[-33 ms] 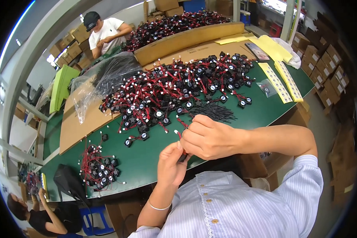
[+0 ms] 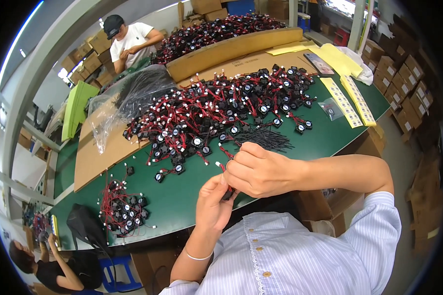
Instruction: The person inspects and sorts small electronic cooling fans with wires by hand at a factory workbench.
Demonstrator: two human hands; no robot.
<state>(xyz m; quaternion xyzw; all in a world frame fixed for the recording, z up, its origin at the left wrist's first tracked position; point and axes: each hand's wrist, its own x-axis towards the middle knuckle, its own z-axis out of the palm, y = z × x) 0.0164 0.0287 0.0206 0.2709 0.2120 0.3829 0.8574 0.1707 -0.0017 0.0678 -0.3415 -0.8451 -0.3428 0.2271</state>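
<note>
Close to my body, at the table's near edge, a small black cooling fan point(image 2: 228, 194) is pinched between both hands. My left hand point(image 2: 212, 204) closes thumb and fingers on it from below. Its red lead, tipped by a white connector point(image 2: 218, 163), sticks up where my right hand point(image 2: 263, 172) is closed over the wires; the right fingertips are partly hidden. Just beyond lies a bundle of thin black cable ties point(image 2: 268, 140). A large heap of fans point(image 2: 197, 118) with red leads fills the middle of the table. A smaller group of fans point(image 2: 125, 211) sits at the left.
On the green table point(image 2: 182, 209) lie a cardboard sheet point(image 2: 96, 152), a clear plastic bag point(image 2: 101, 123), sticker strips point(image 2: 342, 101) and a phone point(image 2: 318, 64). A black bag point(image 2: 83, 223) rests at the left corner. Co-workers sit far left point(image 2: 135, 44) and near left point(image 2: 66, 270).
</note>
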